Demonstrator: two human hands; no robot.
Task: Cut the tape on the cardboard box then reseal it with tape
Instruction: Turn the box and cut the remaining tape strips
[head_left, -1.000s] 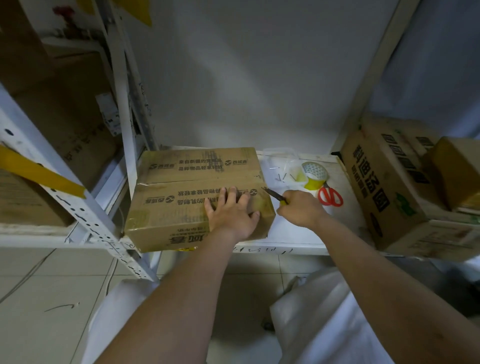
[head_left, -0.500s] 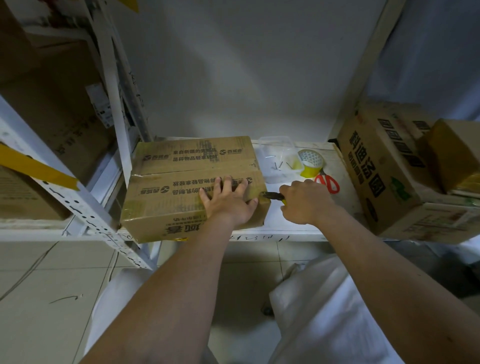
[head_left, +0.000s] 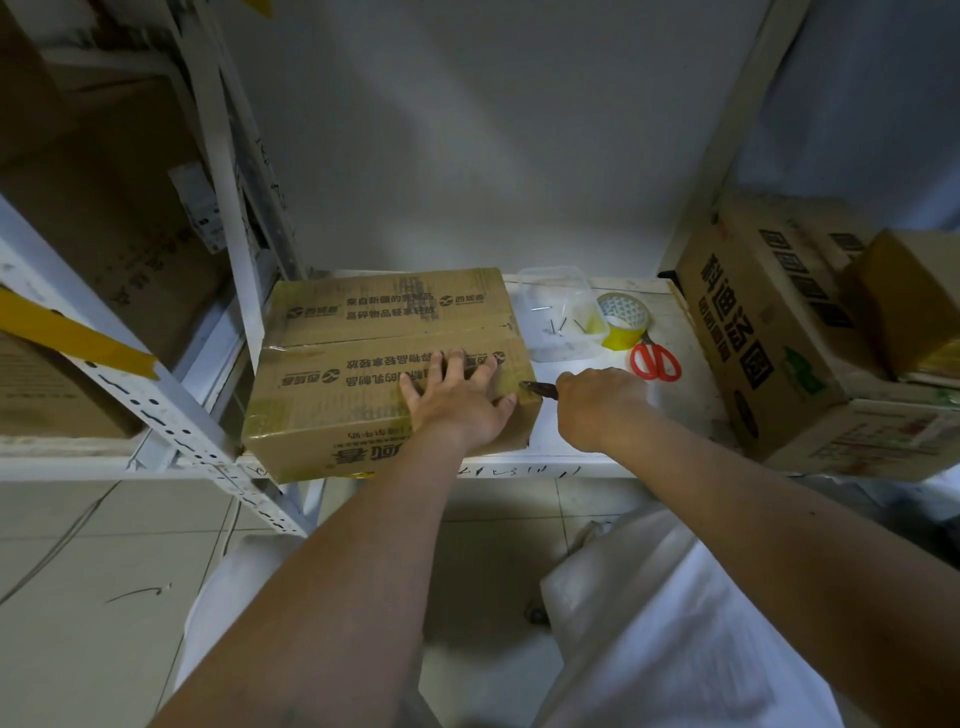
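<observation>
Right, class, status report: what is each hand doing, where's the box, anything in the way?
Left hand flat on cardboard box. Right hand grips knife, tip at box's right edge. Top seam tape uncut. Nothing in the way.

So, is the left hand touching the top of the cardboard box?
Touching. The head view shows the left hand lying flat on the cardboard box, its fingers spread over the printed top with no gap visible.

Shelf (head_left: 691, 332) right of box (head_left: 363, 395) crowded: container (head_left: 558, 317), tape roll (head_left: 622, 319), scissors (head_left: 655, 361).
</observation>
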